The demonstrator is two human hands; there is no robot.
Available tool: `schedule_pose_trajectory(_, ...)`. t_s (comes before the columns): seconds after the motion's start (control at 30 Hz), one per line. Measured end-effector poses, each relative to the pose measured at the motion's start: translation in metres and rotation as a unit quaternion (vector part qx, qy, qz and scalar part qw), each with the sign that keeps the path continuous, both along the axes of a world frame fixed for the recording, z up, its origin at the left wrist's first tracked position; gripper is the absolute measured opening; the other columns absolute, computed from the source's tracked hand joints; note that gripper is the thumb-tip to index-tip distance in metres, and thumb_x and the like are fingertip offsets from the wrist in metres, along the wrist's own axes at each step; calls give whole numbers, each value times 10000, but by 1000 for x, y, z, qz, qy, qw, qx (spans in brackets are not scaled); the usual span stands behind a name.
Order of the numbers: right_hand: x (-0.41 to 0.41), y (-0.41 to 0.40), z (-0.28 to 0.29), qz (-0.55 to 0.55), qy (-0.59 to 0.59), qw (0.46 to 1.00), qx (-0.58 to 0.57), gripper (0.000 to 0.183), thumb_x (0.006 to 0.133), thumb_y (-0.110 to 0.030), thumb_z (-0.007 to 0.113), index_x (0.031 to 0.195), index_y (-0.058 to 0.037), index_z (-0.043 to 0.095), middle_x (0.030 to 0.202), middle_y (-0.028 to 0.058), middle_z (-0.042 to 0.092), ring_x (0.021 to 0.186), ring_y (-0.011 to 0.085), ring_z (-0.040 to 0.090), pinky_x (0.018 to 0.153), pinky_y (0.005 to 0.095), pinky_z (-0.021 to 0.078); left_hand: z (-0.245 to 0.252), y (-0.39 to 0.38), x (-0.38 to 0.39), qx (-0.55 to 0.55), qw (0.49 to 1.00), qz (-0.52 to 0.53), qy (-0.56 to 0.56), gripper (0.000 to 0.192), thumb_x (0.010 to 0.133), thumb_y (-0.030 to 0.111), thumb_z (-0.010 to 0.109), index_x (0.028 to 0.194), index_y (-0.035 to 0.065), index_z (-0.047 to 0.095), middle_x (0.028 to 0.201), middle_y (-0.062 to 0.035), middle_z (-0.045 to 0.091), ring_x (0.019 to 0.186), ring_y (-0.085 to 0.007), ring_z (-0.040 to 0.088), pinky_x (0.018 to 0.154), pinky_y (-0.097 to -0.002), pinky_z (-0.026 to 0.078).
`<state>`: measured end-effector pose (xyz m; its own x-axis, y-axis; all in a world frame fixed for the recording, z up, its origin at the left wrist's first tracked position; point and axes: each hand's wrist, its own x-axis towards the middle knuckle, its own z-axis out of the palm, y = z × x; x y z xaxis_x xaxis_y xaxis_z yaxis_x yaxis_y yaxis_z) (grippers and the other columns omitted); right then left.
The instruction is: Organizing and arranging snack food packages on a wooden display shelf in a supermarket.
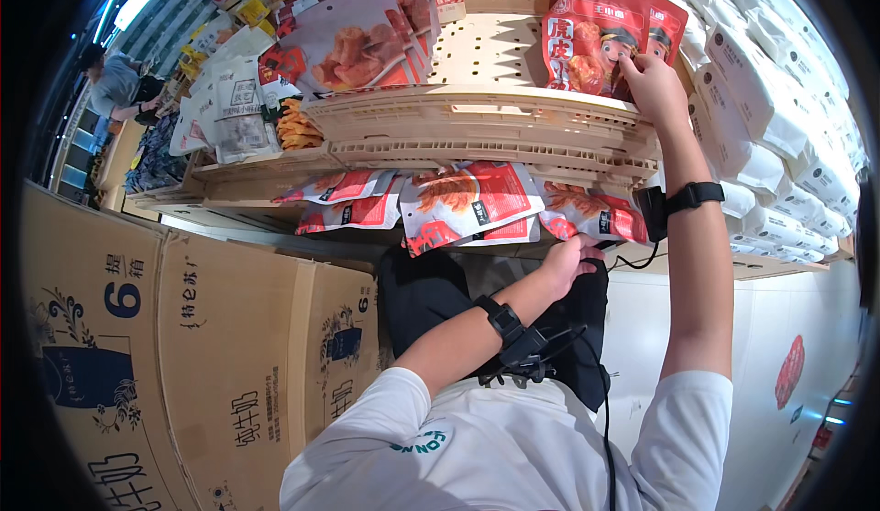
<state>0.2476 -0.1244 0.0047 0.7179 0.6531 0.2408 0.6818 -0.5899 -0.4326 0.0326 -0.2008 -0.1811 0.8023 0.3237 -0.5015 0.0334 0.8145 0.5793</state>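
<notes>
At the crate's right end my right hand (653, 83) pinches the right edge of a red snack bag (581, 47), which stands upright in front of similar red bags. The beige plastic crate (481, 122) holds them behind its slatted front wall. My left hand (569, 263) hangs lower, above my lap, with loosely curled fingers and nothing visible in it. Just above it, a red and white snack bag (592, 210) sticks out from the shelf below the crate. More such bags (471, 201) lie to its left.
Large cardboard milk cartons (227, 346) stand at my left. White packs (749, 85) are stacked high on the right. Pale snack bags (357, 43) fill the crate's left side. A black cable (606, 435) runs along my shirt. Far left, a person (120, 88) is beside shelves.
</notes>
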Motion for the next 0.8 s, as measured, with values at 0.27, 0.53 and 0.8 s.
schedule_pose_trajectory(0.27,4,-3,0,10,-19,1000,-8,434,886,-471,502,967,-91,695,913,171,688,907,336,651,780,422,501,2,-1,-26,126,974,-185,25,263,920,265,540,1098,85,609,960,-24,652,789,-108,584,679,-256,455)
schedule_pose_trajectory(0.53,-2,-2,1,7,-27,1000,1,445,888,-471,505,967,-74,691,910,179,684,891,343,648,770,420,499,41,61,-115,176,978,-102,-45,287,958,293,502,983,42,641,935,-54,668,774,-101,603,680,-219,480)
schedule_pose_trajectory(0.8,2,-3,2,1,-38,999,0,437,886,-467,510,932,-71,688,880,182,679,871,352,644,763,431,499,181,175,-168,680,654,272,188,209,863,129,633,1043,29,602,977,-64,631,758,-149,607,700,-299,502)
